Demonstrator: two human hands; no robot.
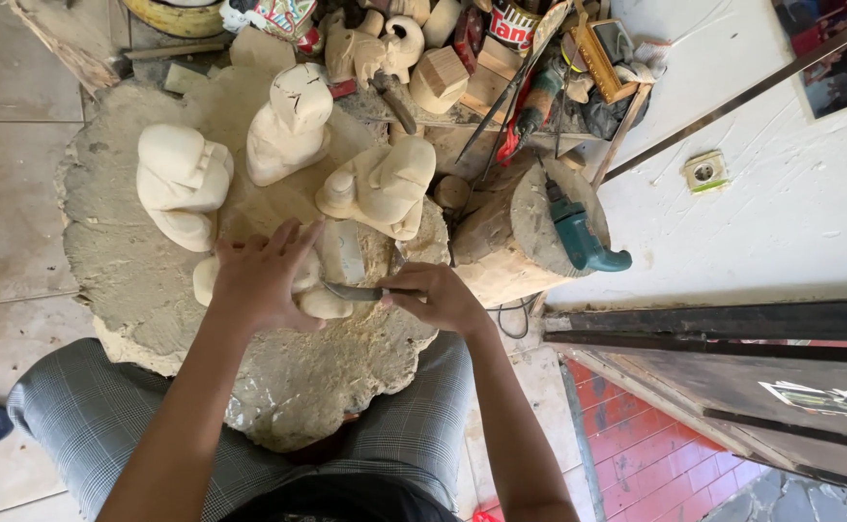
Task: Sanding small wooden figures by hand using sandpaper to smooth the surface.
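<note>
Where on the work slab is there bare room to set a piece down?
Bare patches on the slab: the near rim between the hands and the checked trousers, and the far-left edge beside the blocky carving. Crowded: the middle, where three pale carvings stand, and the cluttered shelf behind. The left hand covers a small carving; the right hand holds a blade.
</note>
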